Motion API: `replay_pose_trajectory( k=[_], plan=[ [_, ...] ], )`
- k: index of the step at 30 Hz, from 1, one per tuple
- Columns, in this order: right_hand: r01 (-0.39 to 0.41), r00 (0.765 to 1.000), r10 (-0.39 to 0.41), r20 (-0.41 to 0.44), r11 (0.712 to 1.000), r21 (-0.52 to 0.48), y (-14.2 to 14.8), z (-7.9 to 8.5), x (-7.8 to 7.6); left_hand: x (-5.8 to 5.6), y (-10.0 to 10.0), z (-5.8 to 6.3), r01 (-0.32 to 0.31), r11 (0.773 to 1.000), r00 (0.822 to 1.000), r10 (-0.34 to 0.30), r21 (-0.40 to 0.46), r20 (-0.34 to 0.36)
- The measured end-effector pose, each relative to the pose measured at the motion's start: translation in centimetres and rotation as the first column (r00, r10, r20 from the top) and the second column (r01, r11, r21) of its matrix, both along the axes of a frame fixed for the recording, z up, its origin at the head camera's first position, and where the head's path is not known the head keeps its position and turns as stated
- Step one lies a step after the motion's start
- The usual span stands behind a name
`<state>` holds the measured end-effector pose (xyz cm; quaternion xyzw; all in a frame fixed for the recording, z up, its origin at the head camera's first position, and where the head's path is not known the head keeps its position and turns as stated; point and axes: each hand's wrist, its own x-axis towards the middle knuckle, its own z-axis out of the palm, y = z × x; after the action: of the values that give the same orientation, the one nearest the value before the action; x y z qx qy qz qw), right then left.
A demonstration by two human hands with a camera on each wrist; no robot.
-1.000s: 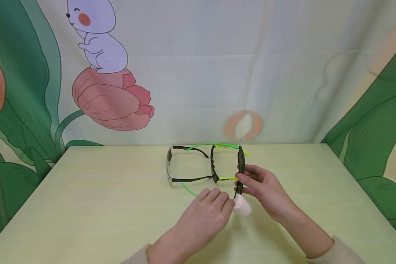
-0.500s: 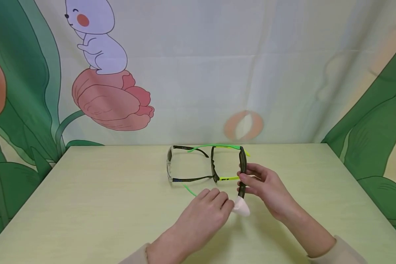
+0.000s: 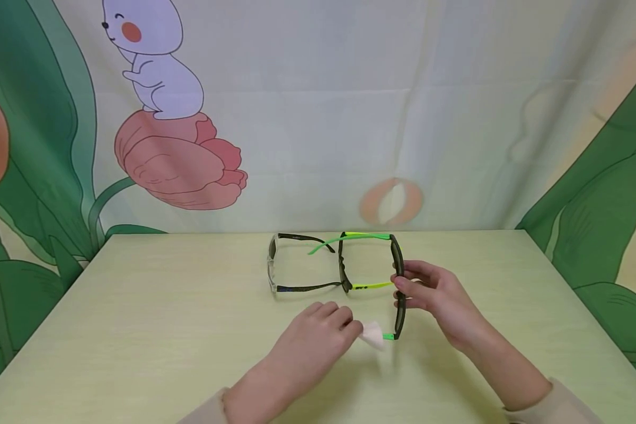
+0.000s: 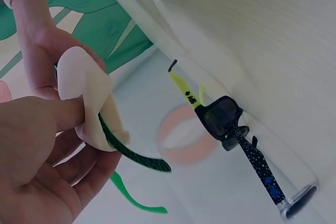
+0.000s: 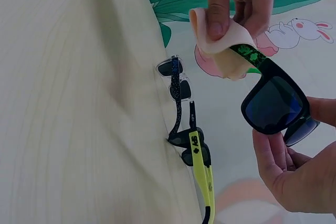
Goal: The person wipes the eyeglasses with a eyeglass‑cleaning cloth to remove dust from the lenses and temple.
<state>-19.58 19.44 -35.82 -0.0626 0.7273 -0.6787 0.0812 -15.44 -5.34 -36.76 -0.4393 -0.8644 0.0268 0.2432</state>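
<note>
My right hand (image 3: 442,300) grips a pair of black-framed sunglasses (image 5: 275,106) with green temples, its fingers and thumb on the middle of the front. They are held up with the temples unfolded, pointing left in the head view. My left hand (image 3: 312,347) pinches a pale cloth (image 3: 373,335) folded around the near temple. In the left wrist view the dark patterned tip of that temple (image 4: 142,158) sticks out of the cloth. The right wrist view shows a green-patterned stretch of it (image 5: 249,55) between cloth and lens. Much of the temple is hidden by cloth and fingers.
Two more pairs of sunglasses stand unfolded on the pale table (image 3: 138,330): one with yellow temples (image 3: 344,265), one with a clear front and dark temples (image 3: 271,265). A printed curtain (image 3: 307,129) hangs behind the table's back edge.
The held sunglasses have shifted right with my right hand. My left hand and the cloth have slid left along the near temple, uncovering the front's near corner and a bit of green.
</note>
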Motion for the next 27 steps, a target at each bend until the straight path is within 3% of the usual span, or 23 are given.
replay_pose_trajectory(
  k=[14,22,27],
  plan=[
    [-0.015,1.0,0.015,0.009,0.999,0.037,1.2,0.0,0.1,-0.6,-1.9,-0.4,-0.046,0.999,0.996,0.044,0.022,0.083],
    [-0.032,0.999,0.032,0.007,0.999,0.031,1.3,-0.1,0.3,-0.3,-1.8,-0.8,0.0,0.999,0.988,-0.008,0.052,0.153],
    [-0.043,0.999,0.042,0.008,0.998,0.037,1.3,-0.2,0.3,-0.4,-2.1,-1.1,0.055,0.998,0.994,-0.057,0.024,0.091]
  ],
)
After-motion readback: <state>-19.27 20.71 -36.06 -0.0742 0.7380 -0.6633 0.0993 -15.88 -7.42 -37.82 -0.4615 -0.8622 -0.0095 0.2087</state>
